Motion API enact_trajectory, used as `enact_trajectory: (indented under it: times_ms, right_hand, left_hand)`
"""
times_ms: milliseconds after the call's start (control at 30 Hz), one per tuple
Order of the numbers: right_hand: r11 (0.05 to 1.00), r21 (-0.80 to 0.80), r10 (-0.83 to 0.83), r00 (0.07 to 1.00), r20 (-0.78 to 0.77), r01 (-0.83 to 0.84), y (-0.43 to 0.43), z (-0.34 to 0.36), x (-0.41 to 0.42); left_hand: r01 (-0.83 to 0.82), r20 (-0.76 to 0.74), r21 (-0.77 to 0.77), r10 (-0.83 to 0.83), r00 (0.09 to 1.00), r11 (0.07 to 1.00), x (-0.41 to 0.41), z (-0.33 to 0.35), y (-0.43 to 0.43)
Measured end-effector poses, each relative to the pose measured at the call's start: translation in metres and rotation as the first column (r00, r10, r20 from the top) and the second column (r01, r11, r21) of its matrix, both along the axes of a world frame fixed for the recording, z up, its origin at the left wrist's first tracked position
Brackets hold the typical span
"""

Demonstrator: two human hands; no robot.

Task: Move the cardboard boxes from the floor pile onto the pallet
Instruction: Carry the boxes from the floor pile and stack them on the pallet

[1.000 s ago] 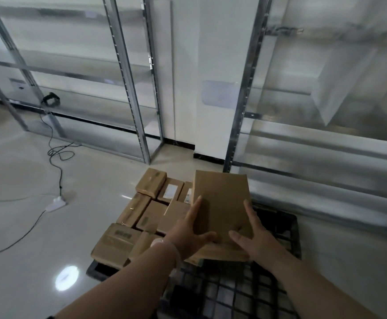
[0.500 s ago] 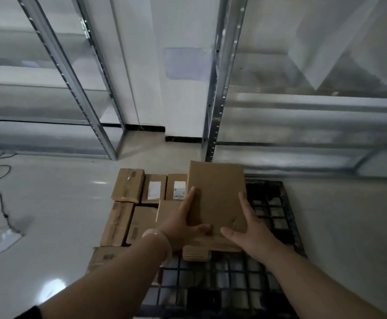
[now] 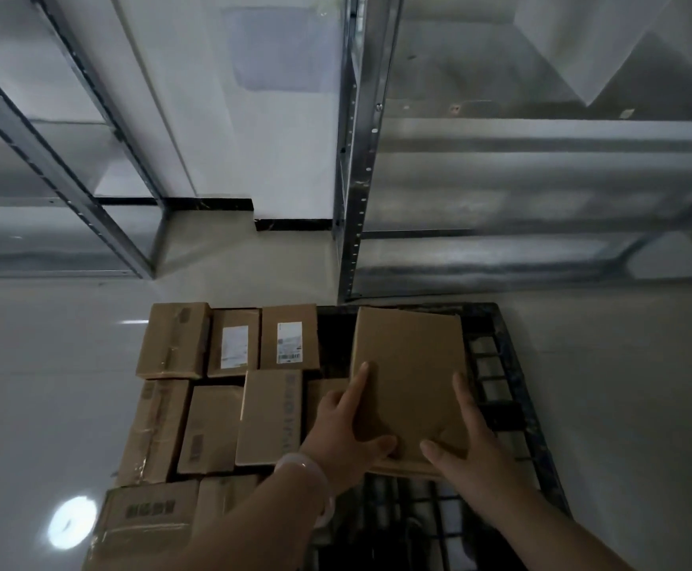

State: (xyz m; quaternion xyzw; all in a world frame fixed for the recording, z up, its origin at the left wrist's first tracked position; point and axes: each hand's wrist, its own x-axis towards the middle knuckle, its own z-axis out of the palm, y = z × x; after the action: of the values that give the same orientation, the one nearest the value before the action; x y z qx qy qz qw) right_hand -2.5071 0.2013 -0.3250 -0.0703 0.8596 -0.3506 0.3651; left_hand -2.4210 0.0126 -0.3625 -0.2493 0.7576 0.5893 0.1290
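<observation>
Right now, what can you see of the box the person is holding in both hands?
The held box is plain brown cardboard, flat and rectangular, no label or tape showing on its top face. It lies lengthwise away from the person over the bare right part of the black grid pallet, beside other boxes. The left hand grips its near left corner, the right hand its near right corner, thumbs on top. Whether it rests on the pallet I cannot tell.
</observation>
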Motion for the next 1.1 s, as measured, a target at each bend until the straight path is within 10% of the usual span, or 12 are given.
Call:
enact_trajectory:
  times_ms: [700,1100]
  right_hand:
    - [0.956,-0.100,0.258,0.953,-0.161,-0.276,-0.168,-0.379,-0.232]
    - [0.916,0.109,0.378,0.922,0.080,-0.385,-0.170,-0.477,-0.207]
  left_hand:
    - [-0.304,0.042,-0.367,0.342,0.939,0.879,-0.199,-0.340,-0.115]
    - [0.036,0.283,-0.483,0.117,0.952,0.875,-0.171,-0.414,-0.106]
